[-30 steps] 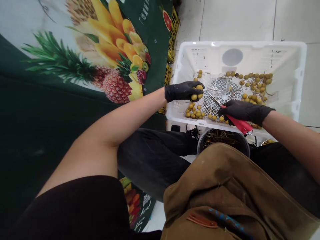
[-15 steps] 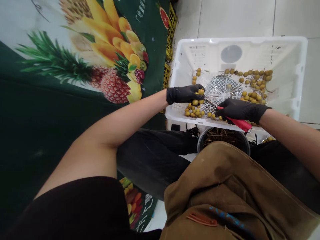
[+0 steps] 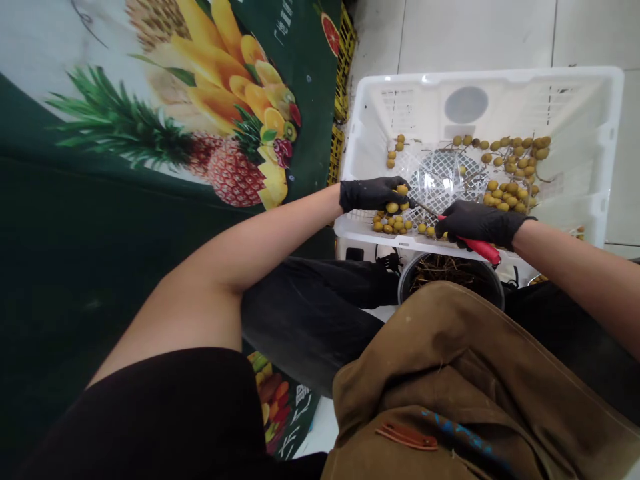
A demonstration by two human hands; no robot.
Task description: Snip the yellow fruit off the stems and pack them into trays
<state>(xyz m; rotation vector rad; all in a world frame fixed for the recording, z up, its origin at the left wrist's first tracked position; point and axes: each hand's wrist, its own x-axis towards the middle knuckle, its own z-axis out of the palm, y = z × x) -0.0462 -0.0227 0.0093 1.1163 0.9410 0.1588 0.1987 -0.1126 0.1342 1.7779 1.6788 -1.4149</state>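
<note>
My left hand (image 3: 374,193), in a black glove, is closed on a small bunch of longans (image 3: 393,207) over the near left part of a white plastic crate (image 3: 475,79). Red-handled scissors (image 3: 481,251) are gripped in my gloved right hand (image 3: 480,223). Their narrow blades point left and reach up to the held bunch; whether they touch a stem is too small to tell. Below the left hand, more loose longans (image 3: 390,225) lie on the crate floor. Bunches of longans on twigs (image 3: 520,157) rest at the crate's right side.
A round bucket (image 3: 403,293) of brown twigs stands between my legs, against the crate's near side. A clear plastic container (image 3: 437,180) sits mid-crate. To the left rises a dark green panel (image 3: 310,133) with fruit pictures, beside yellow crates (image 3: 341,73).
Both hands stay in nearly the same place, with the left still holding the bunch and the right the scissors. The whole view has shifted slightly, and the scissors' handles look closer together.
</note>
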